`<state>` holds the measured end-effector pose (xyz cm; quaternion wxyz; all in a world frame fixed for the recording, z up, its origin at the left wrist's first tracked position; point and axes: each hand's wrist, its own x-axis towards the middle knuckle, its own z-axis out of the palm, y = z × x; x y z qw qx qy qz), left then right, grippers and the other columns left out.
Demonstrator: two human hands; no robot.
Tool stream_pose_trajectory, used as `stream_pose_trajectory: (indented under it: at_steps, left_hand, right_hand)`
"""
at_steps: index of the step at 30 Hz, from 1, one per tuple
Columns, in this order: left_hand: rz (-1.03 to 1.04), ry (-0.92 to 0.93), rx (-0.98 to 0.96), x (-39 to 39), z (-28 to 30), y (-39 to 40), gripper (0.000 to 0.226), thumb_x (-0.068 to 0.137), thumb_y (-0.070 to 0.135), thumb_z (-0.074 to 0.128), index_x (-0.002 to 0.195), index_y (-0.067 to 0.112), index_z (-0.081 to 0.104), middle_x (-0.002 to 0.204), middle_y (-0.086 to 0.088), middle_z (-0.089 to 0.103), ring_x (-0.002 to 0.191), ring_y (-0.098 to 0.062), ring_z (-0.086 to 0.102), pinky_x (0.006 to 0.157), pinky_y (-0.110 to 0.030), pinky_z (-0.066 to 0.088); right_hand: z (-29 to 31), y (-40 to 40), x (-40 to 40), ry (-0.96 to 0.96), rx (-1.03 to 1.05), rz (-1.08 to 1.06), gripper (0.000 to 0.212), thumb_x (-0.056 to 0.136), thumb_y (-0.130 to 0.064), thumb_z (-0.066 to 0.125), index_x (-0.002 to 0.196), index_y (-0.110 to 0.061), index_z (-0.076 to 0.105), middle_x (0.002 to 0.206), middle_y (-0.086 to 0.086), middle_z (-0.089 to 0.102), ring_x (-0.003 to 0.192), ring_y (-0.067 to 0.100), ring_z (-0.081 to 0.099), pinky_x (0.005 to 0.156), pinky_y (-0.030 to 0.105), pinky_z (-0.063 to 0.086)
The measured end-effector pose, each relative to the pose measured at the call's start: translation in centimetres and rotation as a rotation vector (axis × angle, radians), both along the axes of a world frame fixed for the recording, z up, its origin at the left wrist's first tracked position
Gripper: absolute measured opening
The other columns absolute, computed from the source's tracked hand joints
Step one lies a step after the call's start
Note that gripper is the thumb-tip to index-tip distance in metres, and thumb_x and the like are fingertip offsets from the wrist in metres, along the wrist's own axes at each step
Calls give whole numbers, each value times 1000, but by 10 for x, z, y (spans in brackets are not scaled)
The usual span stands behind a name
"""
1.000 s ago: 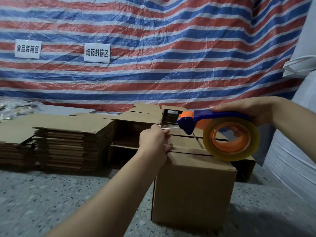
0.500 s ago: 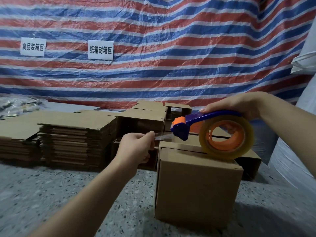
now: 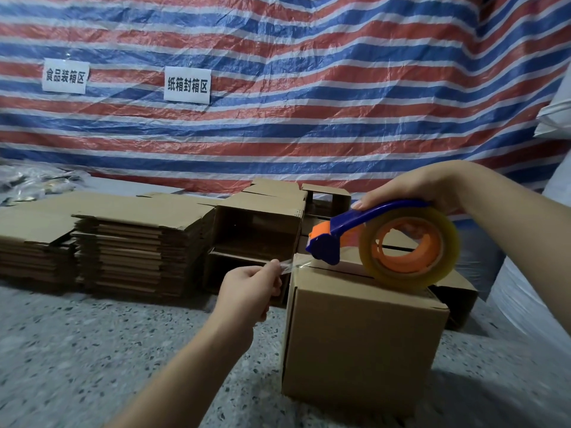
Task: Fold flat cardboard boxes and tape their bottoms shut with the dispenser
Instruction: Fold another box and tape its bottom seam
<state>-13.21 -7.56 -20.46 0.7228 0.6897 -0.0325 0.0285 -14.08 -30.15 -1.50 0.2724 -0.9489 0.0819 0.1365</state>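
The box point(image 3: 361, 338) stands upside-down on the speckled floor point(image 3: 92, 350), near the right of the view, with its folded bottom flaps facing up and the seam between them running left to right, from the left top edge toward the far right corner. The tape dispenser point(image 3: 386, 239) sits on that top face: its roll rests on the flaps toward the right, and its blue cutter head points left, just above the box's left top edge. A short strip of clear tape point(image 3: 289, 266) runs from the cutter head out past that edge.

The left hand point(image 3: 248, 290) is just beside the box's left side, slightly below the top edge, its thumb and fingers pinching the free end of the tape. The right hand point(image 3: 411, 188) grips the dispenser's blue handle from above, wrist bent down, forearm coming in from the right.

The seam's long axis lines up with the dispenser, so the coming move likely turns on pressing the tape end down over the left edge, then drawing the dispenser rightward along the seam.

Behind, on the floor, a stack of flat boxes point(image 3: 123, 248) lies to the left, with several folded boxes point(image 3: 256, 239) between it and the striped tarp point(image 3: 309, 103).
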Motion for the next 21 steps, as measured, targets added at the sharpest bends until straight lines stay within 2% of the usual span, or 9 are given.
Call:
stream_pose_trajectory:
  at_steps: [6,9,13,15,17,19,20,21]
  left_hand:
    - [-91,75,8,-5,-9,-10,53,97,39,58,48,20,53,39,12,46,38,-5,32,39,-20,26]
    - [-98,121,-20,-2,-10,-14,46,94,46,61,57,19,55,45,10,44,42,-7,33,43,-23,26]
    - [-108,199,-29,-2,-18,-16,52,88,62,59,57,23,43,47,9,36,39,-7,30,41,-22,24]
    - [-121,259,-6,-5,-24,-17,53,86,69,55,66,20,52,55,5,41,45,-9,34,42,-21,27]
    - [-66,204,20,-7,-27,-19,48,91,63,52,79,17,59,68,3,51,57,-10,44,50,-22,33]
    - [31,-14,44,-11,-26,-22,40,97,56,43,96,21,62,91,9,62,79,-3,56,64,-21,39]
    - [35,-127,48,-16,-23,-25,43,95,62,36,110,28,60,108,19,60,94,7,53,76,-17,40]
    - [-17,-209,57,-24,-18,-27,54,89,73,30,126,39,51,123,31,50,108,15,45,92,-15,37]
  right_hand:
    - [0,4,-1,1,-4,-6,75,51,-60,77,107,-12,69,77,7,72,51,13,62,47,24,52]
    - [-2,1,0,-13,23,-10,72,51,-60,78,106,-14,70,76,7,72,51,12,62,47,23,52]
    - [-4,-1,1,-17,56,-6,69,47,-59,81,104,-20,68,77,8,73,51,12,62,47,23,51]
    - [-5,-1,1,-18,72,-4,68,48,-58,81,104,-22,67,77,7,73,51,12,62,46,23,51]
    - [-5,-1,1,-23,71,-4,68,48,-58,81,104,-23,67,77,7,73,51,12,61,46,23,51]
    - [-5,0,1,-25,71,-1,68,48,-58,81,104,-22,67,76,7,73,50,11,61,47,23,51]
    - [-5,0,1,-23,73,1,69,48,-58,80,104,-21,67,76,7,73,50,11,61,46,23,51]
    - [-5,0,1,-21,75,2,69,48,-58,81,104,-20,67,75,6,72,50,11,61,46,23,51]
